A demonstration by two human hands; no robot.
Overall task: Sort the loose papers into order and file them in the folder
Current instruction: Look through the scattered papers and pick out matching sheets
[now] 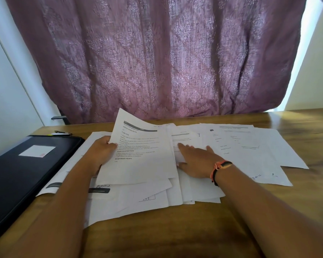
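Curtain (157, 53), far: mauve with paler damask motifs; table (175, 237): mid-brown wood grain; folder (17, 175), left: black, with white label (37, 151) bearing a small red mark; papers (250, 155): white, black print, dark grey header bars; bracelet (219, 169), right: orange and black strands; walls (7, 90): white left, cream right.
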